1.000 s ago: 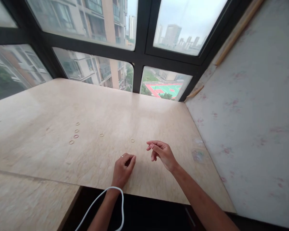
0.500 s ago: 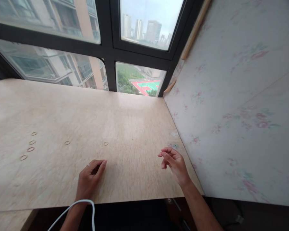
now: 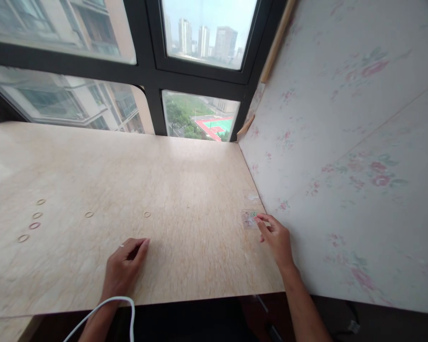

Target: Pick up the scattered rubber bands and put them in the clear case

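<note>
A small clear plastic box point(image 3: 248, 219) with small green and reddish pieces in it lies on the tabletop near the papered wall. My right hand point(image 3: 275, 237) is at its right side, with thumb and index fingertips pinched together over its edge. Whatever is between those fingertips is too small to make out. My left hand point(image 3: 124, 266) rests on the tabletop in a loose fist, thumb against the curled fingers, a thin ring on one finger. Just beyond it lies a thin yellowish band point(image 3: 147, 214), apart from the hand.
Another yellowish band point(image 3: 89, 214) lies farther left. Several more, including a reddish band point(image 3: 34, 225), form a row at far left. A clear lid-like piece point(image 3: 251, 196) is behind the box. A white cable point(image 3: 117, 299) crosses my left wrist. The floral wall point(image 3: 342, 142) bounds the right side.
My right hand has moved right to the clear box, which now shows more fully. The left hand keeps its pose on the tabletop. The whole view has shifted slightly.
</note>
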The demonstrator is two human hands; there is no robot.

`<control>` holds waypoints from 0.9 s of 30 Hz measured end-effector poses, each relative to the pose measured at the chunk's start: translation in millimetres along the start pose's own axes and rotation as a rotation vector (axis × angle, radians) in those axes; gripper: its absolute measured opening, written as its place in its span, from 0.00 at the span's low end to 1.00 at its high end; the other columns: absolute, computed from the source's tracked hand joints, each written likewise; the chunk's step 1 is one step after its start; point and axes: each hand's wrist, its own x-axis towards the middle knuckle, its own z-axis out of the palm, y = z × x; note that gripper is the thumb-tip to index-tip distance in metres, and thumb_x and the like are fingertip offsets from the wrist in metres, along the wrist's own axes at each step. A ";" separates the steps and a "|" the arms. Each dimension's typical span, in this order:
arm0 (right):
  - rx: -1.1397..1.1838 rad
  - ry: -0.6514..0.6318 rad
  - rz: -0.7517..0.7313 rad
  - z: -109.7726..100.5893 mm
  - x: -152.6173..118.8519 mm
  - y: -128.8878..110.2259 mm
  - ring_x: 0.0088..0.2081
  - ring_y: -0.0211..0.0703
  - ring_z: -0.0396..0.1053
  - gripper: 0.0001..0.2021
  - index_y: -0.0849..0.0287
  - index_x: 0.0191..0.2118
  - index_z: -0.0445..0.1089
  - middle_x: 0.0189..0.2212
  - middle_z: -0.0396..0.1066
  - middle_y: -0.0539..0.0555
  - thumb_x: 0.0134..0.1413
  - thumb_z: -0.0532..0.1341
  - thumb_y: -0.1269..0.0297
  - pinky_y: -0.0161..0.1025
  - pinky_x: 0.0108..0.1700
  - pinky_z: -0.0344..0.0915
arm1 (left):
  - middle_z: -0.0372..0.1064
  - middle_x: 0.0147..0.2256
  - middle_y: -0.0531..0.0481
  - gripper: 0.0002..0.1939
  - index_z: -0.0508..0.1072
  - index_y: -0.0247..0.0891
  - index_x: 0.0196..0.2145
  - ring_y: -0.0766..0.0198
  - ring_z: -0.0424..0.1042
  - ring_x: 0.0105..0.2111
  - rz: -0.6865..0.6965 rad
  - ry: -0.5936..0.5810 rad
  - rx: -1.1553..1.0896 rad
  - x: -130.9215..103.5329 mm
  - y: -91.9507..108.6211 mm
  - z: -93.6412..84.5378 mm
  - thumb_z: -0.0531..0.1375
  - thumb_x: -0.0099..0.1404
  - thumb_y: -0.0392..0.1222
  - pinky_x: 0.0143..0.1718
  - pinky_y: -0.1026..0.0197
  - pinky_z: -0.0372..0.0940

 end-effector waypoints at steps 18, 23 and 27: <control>-0.062 -0.261 -0.367 48.2 -68.2 17.3 0.36 0.49 0.76 0.12 0.55 0.37 0.76 0.36 0.77 0.57 0.59 0.57 0.56 0.42 0.37 0.74 | 0.76 0.31 0.49 0.17 0.77 0.38 0.34 0.61 0.74 0.29 -0.114 -0.024 -0.061 17.4 -20.7 -49.0 0.57 0.60 0.54 0.31 0.62 0.67; -0.133 -0.209 -0.454 51.6 -63.0 26.6 0.35 0.47 0.77 0.15 0.55 0.36 0.76 0.35 0.78 0.56 0.59 0.56 0.52 0.37 0.35 0.74 | 0.72 0.21 0.52 0.18 0.77 0.37 0.33 0.61 0.74 0.25 -0.210 0.152 0.175 52.3 -68.7 -114.1 0.57 0.58 0.54 0.29 0.63 0.65; -0.197 -0.200 -0.488 51.4 -60.2 33.1 0.33 0.45 0.78 0.19 0.56 0.36 0.77 0.35 0.79 0.56 0.58 0.55 0.48 0.34 0.34 0.74 | 0.77 0.31 0.50 0.13 0.76 0.38 0.35 0.62 0.75 0.25 -0.342 0.273 0.313 78.9 -115.6 -160.6 0.57 0.57 0.47 0.34 0.63 0.66</control>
